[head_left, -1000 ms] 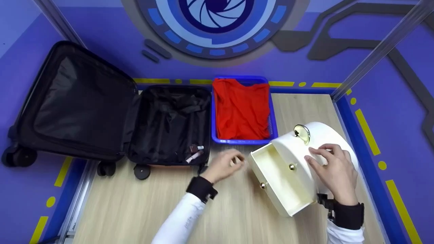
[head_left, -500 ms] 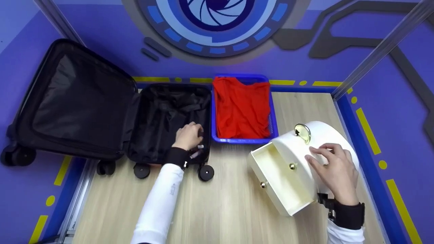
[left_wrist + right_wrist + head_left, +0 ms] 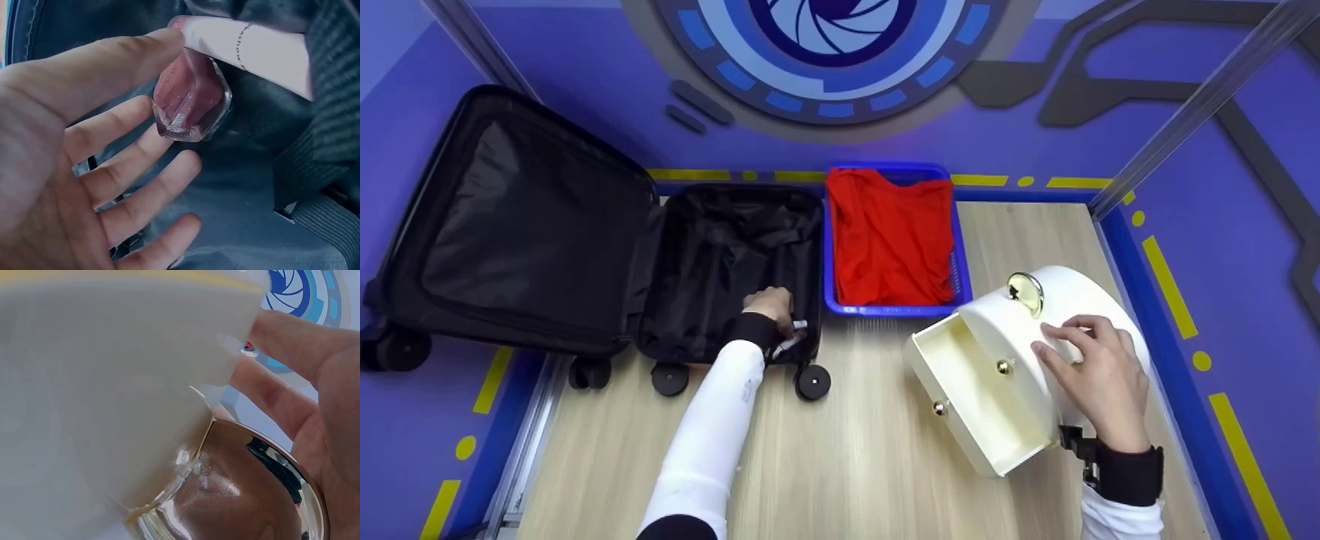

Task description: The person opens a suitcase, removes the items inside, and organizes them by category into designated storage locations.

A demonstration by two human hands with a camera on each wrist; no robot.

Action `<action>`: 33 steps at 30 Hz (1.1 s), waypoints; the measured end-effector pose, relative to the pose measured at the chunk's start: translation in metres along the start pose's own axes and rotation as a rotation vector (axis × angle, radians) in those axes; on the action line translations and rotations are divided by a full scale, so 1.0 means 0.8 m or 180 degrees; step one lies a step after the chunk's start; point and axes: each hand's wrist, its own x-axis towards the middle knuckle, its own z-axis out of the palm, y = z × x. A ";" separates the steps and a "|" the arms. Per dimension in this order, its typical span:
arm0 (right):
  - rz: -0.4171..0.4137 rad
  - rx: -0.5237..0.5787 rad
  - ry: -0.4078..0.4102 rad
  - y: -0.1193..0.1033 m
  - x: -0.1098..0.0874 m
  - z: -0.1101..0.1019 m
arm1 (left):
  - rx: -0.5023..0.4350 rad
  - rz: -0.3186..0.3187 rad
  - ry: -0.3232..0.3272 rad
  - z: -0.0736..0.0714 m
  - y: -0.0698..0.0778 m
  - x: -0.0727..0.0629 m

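Observation:
My left hand (image 3: 770,304) reaches down into the right half of an open black suitcase (image 3: 720,247). In the left wrist view, its fingers are spread, and the thumb tip overlaps the top of a small faceted glass bottle (image 3: 194,95) of pink-red colour. The index fingertip is right at the bottle's side. A pale pink tube (image 3: 253,50) with small lettering lies against the bottle. My right hand (image 3: 1102,371) rests, fingers slightly bent, on the rounded white drawer box (image 3: 1099,307). In the right wrist view, a shiny gold handle (image 3: 242,489) is beside that hand.
The box's lower drawer (image 3: 975,390) is pulled out. Behind stands a blue basket (image 3: 896,309) with red cloth (image 3: 892,240) in it. The suitcase's other half (image 3: 532,232) leans up at the left. Purple panels (image 3: 607,90) close the table (image 3: 870,450) in.
My left hand has moved left from beside the drawer into the suitcase, then lower toward the bottle and tube lying there. The right hand has stayed on the white box.

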 end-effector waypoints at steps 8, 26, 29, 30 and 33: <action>0.0028 0.0005 -0.0038 0.000 0.000 0.000 | 0.0033 -0.0004 -0.0015 0.006 -0.006 0.009; 0.0011 0.0018 -0.0005 -0.001 0.000 -0.001 | -0.0700 0.0315 0.0477 -0.024 -0.013 0.007; 0.0008 0.0023 -0.0004 0.000 0.001 -0.001 | -0.0793 0.0247 0.0575 -0.052 0.007 -0.021; 0.0007 0.0025 -0.0003 0.000 0.001 -0.001 | -0.0802 0.0246 0.0623 -0.058 0.012 -0.027; 0.0012 0.0026 -0.0013 0.000 0.001 -0.001 | -0.0807 0.0259 0.0797 -0.072 0.031 -0.045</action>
